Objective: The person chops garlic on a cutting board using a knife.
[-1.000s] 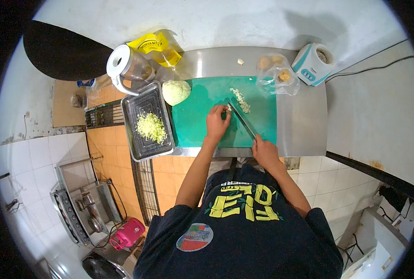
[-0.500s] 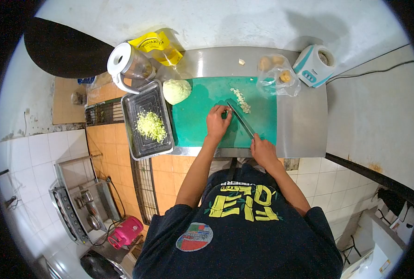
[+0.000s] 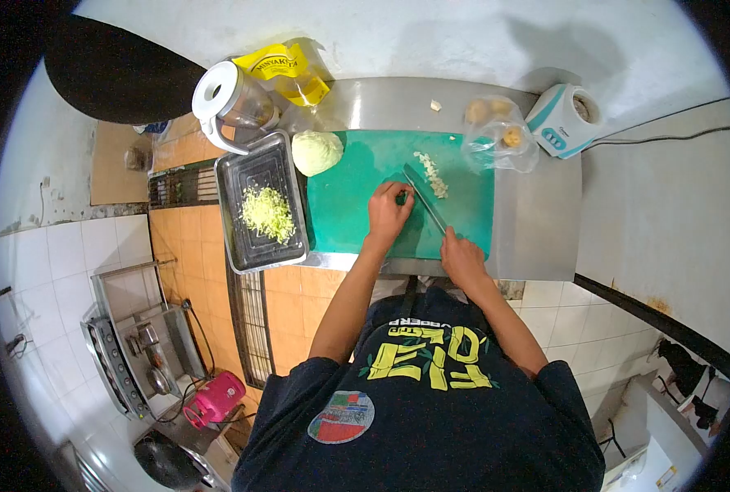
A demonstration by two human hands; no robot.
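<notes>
Head: green shreds (image 3: 267,214) in tray (image 3: 255,168)

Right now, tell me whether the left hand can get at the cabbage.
Probably yes: only bare cutting board seems to lie between the left hand and the cabbage, and the knife, held in the right hand, is on the left hand's other side.
</notes>
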